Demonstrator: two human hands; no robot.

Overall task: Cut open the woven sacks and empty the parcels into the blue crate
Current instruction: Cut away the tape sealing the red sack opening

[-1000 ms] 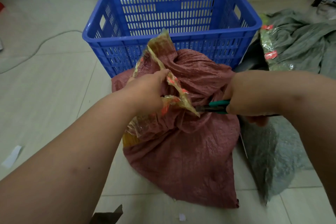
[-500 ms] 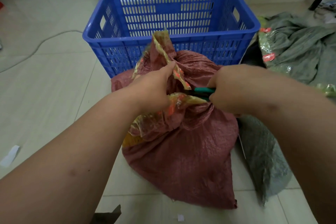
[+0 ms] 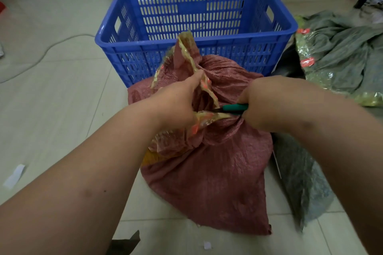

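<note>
A full red woven sack (image 3: 217, 172) lies on the tiled floor in front of the blue crate (image 3: 194, 45). Its mouth is bunched and bound with yellowish tape. My left hand (image 3: 178, 105) grips the taped neck of the sack and holds it up. My right hand (image 3: 267, 105) is closed on green-handled scissors (image 3: 234, 107), whose blades point left into the taped fold beside my left hand. What the sack holds is hidden. Nothing shows inside the crate.
Grey-green woven sacks lie to the right: a crumpled pile (image 3: 344, 54) beside the crate and another sack (image 3: 300, 178) next to the red one. A cable (image 3: 41, 56) runs across the floor at left. Paper scraps (image 3: 14, 176) and a dark cardboard piece (image 3: 124, 244) lie near me.
My right hand with the scissors moved up and left from the sack's side to the taped neck. The blades now sit in the fold. My left hand kept its grip.
</note>
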